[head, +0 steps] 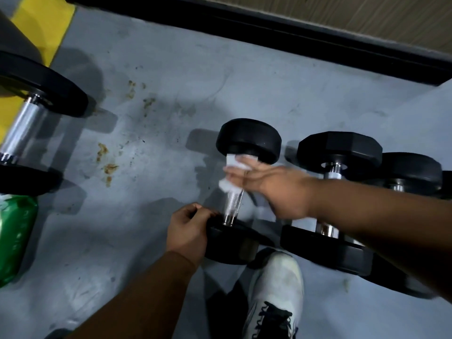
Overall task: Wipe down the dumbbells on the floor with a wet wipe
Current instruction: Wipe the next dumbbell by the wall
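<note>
White and scuffed, a laced sneaker (276, 292) stands planted on the grey floor (171, 81) at the bottom of the view, its toe just beside the near head of a small dumbbell (247, 140). That dumbbell lies with its long axis running away from the person, one round black head close in, the other farther out, and a ridged metal handle (233, 204) between them. The left hand (188, 231) curls over the rim of the near head, fingers bent round its edge, apparently steadying it. The right hand (276, 189) reaches in from the right, across the handle, its fingers pressing a folded white wet wipe (232, 172) against the upper part of the handle, just below the far head; motion blur hides how tightly the fingers close on it. The lower part of the handle lies bare between the two hands, toward the person, so any stroke along the bar would likely run down toward the left hand. Just beside on the right sit two more dumbbells (340, 152), one with faceted black heads. A larger dumbbell (36, 94) with a smooth chrome bar rests well apart at left, near a green packet (17, 238). Brown stains mark the floor between.
</note>
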Action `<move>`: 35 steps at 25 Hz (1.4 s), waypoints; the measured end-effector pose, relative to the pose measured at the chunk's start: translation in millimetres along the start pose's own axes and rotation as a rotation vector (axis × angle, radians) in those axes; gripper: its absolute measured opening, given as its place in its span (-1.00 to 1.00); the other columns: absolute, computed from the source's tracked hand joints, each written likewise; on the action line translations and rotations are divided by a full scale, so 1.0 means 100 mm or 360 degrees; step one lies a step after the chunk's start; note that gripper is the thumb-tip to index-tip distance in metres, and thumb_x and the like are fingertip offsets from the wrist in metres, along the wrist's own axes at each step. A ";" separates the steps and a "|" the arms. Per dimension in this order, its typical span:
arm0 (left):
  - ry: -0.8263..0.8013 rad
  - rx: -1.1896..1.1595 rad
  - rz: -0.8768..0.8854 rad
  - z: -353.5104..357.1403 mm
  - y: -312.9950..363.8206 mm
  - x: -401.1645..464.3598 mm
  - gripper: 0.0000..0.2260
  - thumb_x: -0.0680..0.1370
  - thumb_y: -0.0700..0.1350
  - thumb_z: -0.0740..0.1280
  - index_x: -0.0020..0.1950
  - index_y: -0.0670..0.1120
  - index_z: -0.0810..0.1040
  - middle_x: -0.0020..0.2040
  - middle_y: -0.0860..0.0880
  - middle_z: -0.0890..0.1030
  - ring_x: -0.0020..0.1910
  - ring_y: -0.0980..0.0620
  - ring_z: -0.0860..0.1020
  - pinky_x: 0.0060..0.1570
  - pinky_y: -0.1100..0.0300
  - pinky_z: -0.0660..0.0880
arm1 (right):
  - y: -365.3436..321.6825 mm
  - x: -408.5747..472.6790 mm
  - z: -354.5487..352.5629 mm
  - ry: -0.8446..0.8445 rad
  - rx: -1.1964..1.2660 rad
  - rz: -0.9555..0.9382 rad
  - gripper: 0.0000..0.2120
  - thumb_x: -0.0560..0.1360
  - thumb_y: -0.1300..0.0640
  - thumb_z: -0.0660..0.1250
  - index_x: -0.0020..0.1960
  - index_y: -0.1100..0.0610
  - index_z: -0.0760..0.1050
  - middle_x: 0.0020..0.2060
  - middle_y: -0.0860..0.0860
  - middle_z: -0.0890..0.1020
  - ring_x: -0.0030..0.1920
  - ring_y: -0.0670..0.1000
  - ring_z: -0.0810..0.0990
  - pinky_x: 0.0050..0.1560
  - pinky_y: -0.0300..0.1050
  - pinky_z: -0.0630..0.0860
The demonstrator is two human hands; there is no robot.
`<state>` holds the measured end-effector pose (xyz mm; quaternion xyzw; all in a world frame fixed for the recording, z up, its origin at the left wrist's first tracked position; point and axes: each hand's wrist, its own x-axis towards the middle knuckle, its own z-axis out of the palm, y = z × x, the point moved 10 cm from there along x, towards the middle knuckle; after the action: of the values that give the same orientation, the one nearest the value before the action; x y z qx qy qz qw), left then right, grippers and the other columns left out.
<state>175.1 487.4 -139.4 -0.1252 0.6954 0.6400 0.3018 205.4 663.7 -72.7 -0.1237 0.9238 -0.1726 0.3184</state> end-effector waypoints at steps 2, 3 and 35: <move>-0.0009 -0.0022 -0.0009 0.00 0.01 0.00 -0.81 0.33 -0.18 0.33 -0.29 -0.33 0.58 -0.26 -0.38 0.59 -0.27 -0.11 0.56 -0.18 0.14 0.50 | 0.04 0.02 -0.02 0.0074 0.0056 0.0063 0.06 0.41 0.42 0.29 0.70 -0.19 -0.10 0.61 -0.35 -0.23 0.64 -0.16 -0.36 0.63 0.01 0.25; -0.0016 -0.0018 -0.0021 0.00 0.00 0.00 -0.82 0.34 -0.19 0.34 -0.30 -0.33 0.57 -0.30 -0.32 0.57 -0.28 -0.10 0.54 -0.22 0.16 0.49 | -0.07 0.01 0.12 0.0034 0.0065 -0.0026 0.04 0.44 0.40 0.31 0.70 -0.20 -0.09 0.63 -0.35 -0.22 0.64 -0.14 -0.37 0.63 0.02 0.23; -0.0001 0.0833 0.1075 -0.02 0.86 -0.41 -0.86 0.43 -0.02 0.39 -0.26 -0.07 0.61 -0.21 0.01 0.60 -0.16 0.00 0.58 -0.04 0.00 0.54 | -0.05 0.02 0.09 0.0019 0.0033 0.0047 0.05 0.42 0.40 0.19 0.69 -0.25 -0.17 0.60 -0.39 -0.33 0.61 -0.17 -0.44 0.30 -0.24 0.38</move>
<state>158.6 489.2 -45.4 0.1907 0.8363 0.5048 0.0970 210.1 656.1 -78.9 -0.1058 0.9256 -0.1783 0.3166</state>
